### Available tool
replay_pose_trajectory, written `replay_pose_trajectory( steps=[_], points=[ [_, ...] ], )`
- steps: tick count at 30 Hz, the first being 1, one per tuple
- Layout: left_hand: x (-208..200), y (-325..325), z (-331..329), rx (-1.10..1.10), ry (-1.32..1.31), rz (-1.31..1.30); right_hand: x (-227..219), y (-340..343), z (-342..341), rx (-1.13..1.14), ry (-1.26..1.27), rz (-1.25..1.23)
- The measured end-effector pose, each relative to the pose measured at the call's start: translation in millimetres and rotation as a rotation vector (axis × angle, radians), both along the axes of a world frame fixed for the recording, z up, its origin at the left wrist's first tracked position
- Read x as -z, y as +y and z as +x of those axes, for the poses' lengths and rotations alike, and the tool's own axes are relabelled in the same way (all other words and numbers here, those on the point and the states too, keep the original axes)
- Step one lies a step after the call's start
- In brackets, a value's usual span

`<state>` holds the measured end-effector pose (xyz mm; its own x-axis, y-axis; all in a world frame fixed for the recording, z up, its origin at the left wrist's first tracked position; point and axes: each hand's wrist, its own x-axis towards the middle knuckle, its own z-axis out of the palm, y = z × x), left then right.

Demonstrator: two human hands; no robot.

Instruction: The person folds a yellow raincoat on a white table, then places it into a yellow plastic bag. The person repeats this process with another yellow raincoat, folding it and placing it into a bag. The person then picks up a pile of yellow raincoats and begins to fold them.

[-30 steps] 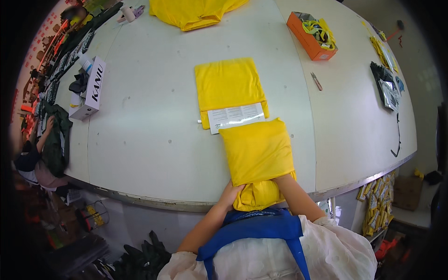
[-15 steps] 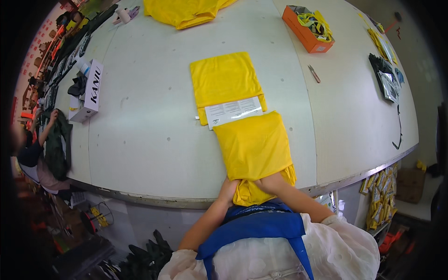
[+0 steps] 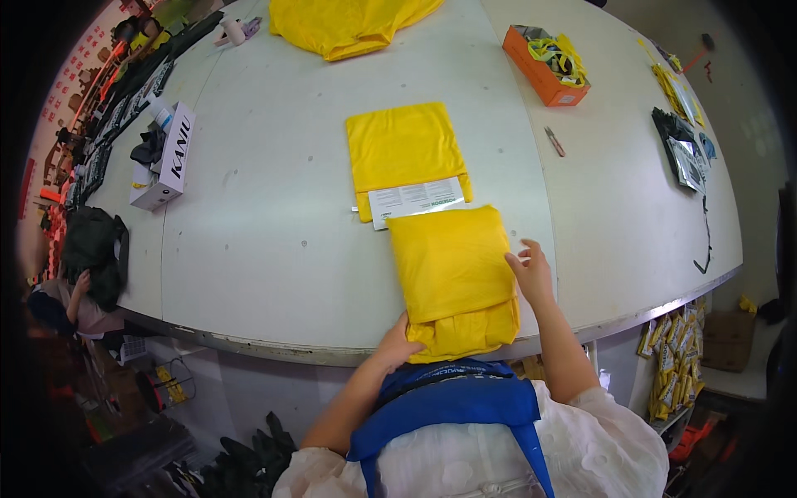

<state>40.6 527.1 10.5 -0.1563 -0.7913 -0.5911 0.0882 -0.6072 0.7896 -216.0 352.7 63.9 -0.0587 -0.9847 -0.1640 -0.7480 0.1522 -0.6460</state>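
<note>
A folded yellow garment [image 3: 452, 261] lies at the table's front edge, its lower part showing as a gathered layer under the top fold. My left hand [image 3: 400, 342] is closed on its lower left edge, fingers partly hidden by the fabric. Beside the right edge, my right hand [image 3: 533, 270] is raised with its fingers apart, holding nothing. Beyond the garment lies a printed white and silver packet [image 3: 415, 199], its near edge partly covered. That packet rests on a second flat yellow folded piece [image 3: 407, 145].
An orange box [image 3: 544, 70] of yellow straps stands far right, with small thread snips [image 3: 554, 142] nearer. At left is a white box [image 3: 170, 166] holding dark items. More yellow fabric [image 3: 353, 25] lies at the far edge. A co-worker's hand [image 3: 80, 286] is by dark cloth at far left.
My right hand has come out from under the garment's near fold and moved up to its right side. My left hand has shifted slightly left along the edge. The near fold lies flatter.
</note>
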Motion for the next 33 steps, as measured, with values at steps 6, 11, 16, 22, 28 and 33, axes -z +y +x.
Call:
replay_pose_trajectory(
  steps=[6,11,16,22,28,33],
  points=[
    [-48.1,-93.8,94.2,-0.167,0.098,-0.075,29.6,32.2,-7.4,0.218,-0.616,0.322],
    [1.9,-95.8,52.8,-0.242,-0.040,-0.104,12.1,141.4,-34.3,-0.743,-0.366,0.747],
    [1.1,-79.1,43.9,-0.085,-0.260,-0.193,-43.2,36.6,30.9,-0.542,-0.029,0.083],
    [2.3,-72.9,32.6,-0.003,-0.298,-0.116,5.6,-42.3,105.3,-0.626,0.071,0.110],
    [-6.8,-34.6,7.4,0.068,-0.219,-0.373,-4.8,-15.8,91.9,-0.690,-0.254,0.356],
    [-28.6,-24.1,-18.2,0.170,-0.100,-0.513,-28.9,-32.3,56.9,-0.776,-0.395,0.541]
  ],
)
